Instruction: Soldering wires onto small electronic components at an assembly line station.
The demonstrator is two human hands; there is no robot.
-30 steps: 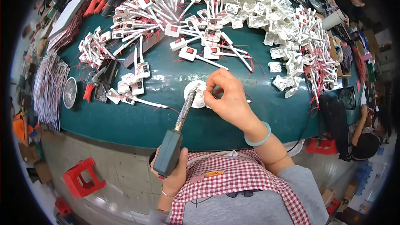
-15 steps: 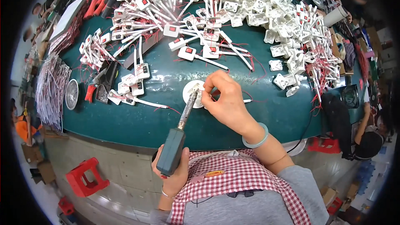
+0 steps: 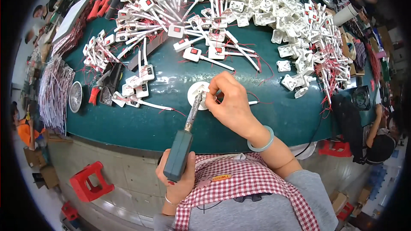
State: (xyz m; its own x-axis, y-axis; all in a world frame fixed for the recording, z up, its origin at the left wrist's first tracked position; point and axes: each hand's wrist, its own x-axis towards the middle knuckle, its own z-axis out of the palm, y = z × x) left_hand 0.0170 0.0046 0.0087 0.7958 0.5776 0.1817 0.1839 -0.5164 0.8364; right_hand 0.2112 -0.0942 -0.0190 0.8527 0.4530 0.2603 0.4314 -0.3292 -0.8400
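Your left hand (image 3: 180, 179) wraps its fingers tight around the grey-green handle of the soldering iron (image 3: 185, 144), whose metal shaft runs up toward one o'clock until its tip meets the white round part (image 3: 198, 95) lying near the middle of the green table (image 3: 141, 122). Your right hand (image 3: 231, 107) comes in from four o'clock, fingers curled and pinched on something small at the part's right edge; what they pinch is too small to tell. Keep the iron's tip resting only on the joint, not on the white plastic. Steady the left wrist against your body, since the long handle magnifies any wobble. Keep your right fingertips back from the hot tip, which sits just beside them. The red wires (image 3: 252, 98) at three o'clock of the part should stay clear of the shaft.
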